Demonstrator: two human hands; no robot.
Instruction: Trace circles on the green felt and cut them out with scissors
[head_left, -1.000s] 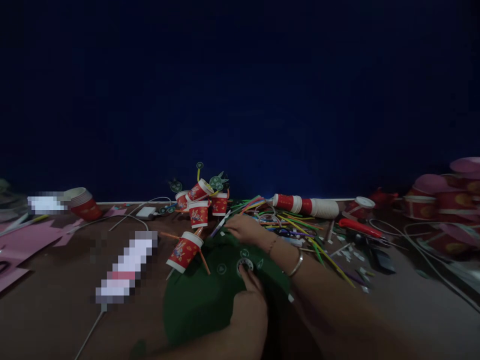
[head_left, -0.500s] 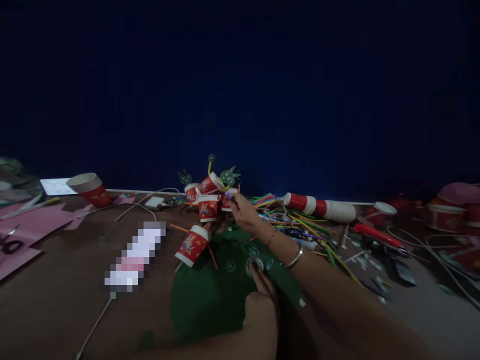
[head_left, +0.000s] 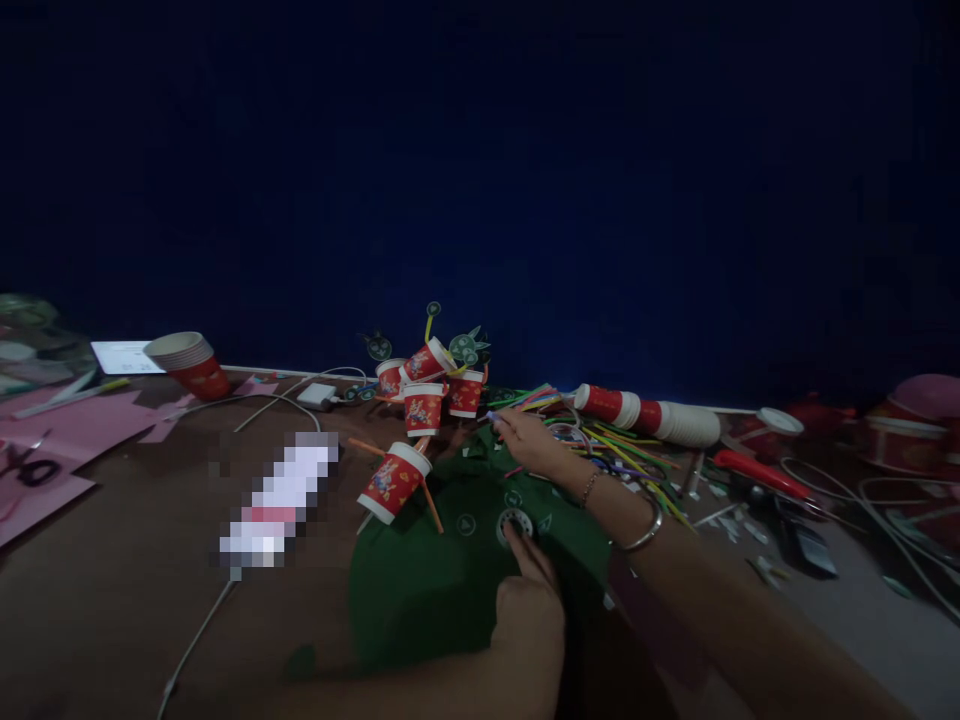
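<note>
My left hand point(head_left: 529, 590) reaches in from the bottom, its extended fingertips on a pale drawn ring point(head_left: 514, 527) on the dark green sheet point(head_left: 420, 600). Small drawn circles and a triangle surround the ring. Farther up, my right hand point(head_left: 525, 438) is closed around a thin purple-white pen-like item point(head_left: 491, 416), its tip over the sheet's upper edge. Just left of it stands a figure of joined red paper cups point(head_left: 424, 408) with orange sticks and green cut-out pieces; its lowest cup point(head_left: 394, 483) is tilted beside the sheet.
Colourful pipe cleaners point(head_left: 622, 450) and stacked cups point(head_left: 645, 415) lie at right, with a red-handled tool point(head_left: 765, 475) beyond. At left are a phone-like blurred object point(head_left: 281, 500), a white adapter point(head_left: 316, 397), nested cups point(head_left: 187, 362), pink paper point(head_left: 75, 430) and scissors point(head_left: 34, 472).
My right hand has moved right and down, away from the cup figure, uncovering the cup behind it. My left fingers stay on the ring. The whole view has shifted slightly.
</note>
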